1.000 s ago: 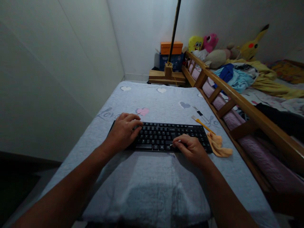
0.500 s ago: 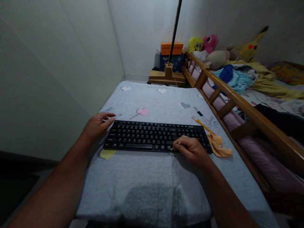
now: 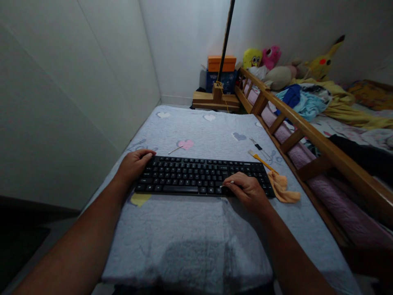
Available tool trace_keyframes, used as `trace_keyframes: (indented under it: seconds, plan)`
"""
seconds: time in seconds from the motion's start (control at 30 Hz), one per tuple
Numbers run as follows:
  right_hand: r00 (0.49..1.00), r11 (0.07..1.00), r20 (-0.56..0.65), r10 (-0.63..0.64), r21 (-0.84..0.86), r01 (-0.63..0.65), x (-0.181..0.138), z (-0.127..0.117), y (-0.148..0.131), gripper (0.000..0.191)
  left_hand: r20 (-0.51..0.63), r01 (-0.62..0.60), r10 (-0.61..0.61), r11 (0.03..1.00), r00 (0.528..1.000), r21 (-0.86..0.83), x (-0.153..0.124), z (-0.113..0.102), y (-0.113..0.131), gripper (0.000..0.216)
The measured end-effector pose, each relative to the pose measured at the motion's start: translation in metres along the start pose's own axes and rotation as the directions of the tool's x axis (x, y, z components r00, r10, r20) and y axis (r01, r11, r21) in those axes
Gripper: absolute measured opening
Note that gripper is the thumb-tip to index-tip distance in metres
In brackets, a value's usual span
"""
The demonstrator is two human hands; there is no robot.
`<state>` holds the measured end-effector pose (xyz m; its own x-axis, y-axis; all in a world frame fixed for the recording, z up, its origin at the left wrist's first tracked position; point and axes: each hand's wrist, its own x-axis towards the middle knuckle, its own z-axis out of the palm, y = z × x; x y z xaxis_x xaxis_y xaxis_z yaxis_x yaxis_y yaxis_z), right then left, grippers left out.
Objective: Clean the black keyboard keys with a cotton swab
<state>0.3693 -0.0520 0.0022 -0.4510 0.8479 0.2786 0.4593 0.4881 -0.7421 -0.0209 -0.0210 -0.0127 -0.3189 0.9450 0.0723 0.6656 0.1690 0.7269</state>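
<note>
A black keyboard (image 3: 181, 176) lies flat on the cloth-covered table. At its upper left corner, my left hand (image 3: 134, 164) holds the edge, the thumb along the corner and the other fingers curled beyond it. My right hand (image 3: 247, 189) pinches a white cotton swab (image 3: 227, 184) over the keyboard's right part, its tip by the keys left of the number pad. Some keys are hidden under that hand. Behind the keyboard lies another cotton swab (image 3: 175, 150). To the right are a brush with a yellow handle (image 3: 263, 161) and an orange cloth (image 3: 283, 187).
A slim tool with a black grip (image 3: 258, 146) lies near the table's right side. Along that side runs a wooden bed rail (image 3: 294, 123), with clothes and plush toys beyond. A pale wall panel (image 3: 76, 94) bounds the left. Boxes (image 3: 221, 64) stand at the back.
My left hand has moved slightly right and closed on the keyboard's corner. The keyboard's left end has shifted a little. The swab in my right hand has moved slightly up the keys.
</note>
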Motion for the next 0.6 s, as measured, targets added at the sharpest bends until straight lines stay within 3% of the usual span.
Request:
trace_keyframes:
  seconds: [0.6]
  plan:
    - [1.0,1.0,-0.012,-0.016,0.006,0.017,0.002,0.012,-0.004,0.017,-0.048,-0.032,0.033,0.999,0.998,0.024,0.004,0.005,-0.004,0.036]
